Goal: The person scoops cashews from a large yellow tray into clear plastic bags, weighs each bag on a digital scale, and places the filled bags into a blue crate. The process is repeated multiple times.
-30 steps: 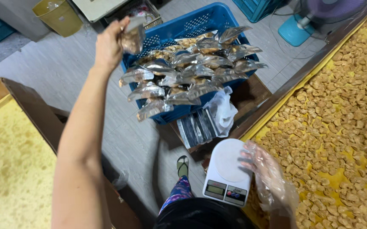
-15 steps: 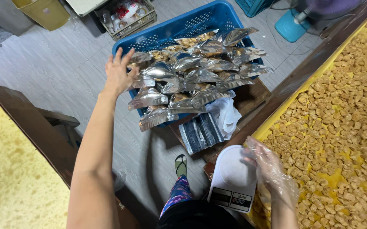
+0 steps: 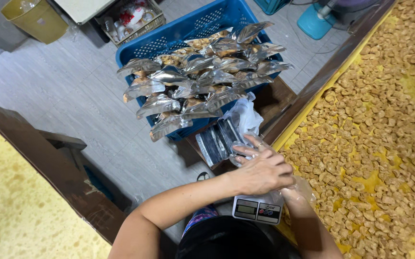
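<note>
Blue crate (image 3: 178, 36); silver pouches (image 3: 195, 84); golden-brown snacks (image 3: 375, 120) on yellow sheet; white scale (image 3: 258, 208); olive-yellow bin (image 3: 34, 19).

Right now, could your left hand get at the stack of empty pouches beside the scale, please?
Probably yes. The left hand lies over the scale, and the stack of empty pouches sits just beyond its fingertips, uncovered on top. Only the white plastic bag crowds its far side.

Silver foil pouches (image 3: 202, 81) heaped in blue crate (image 3: 169, 41); scale's grey screen (image 3: 246, 209).
</note>
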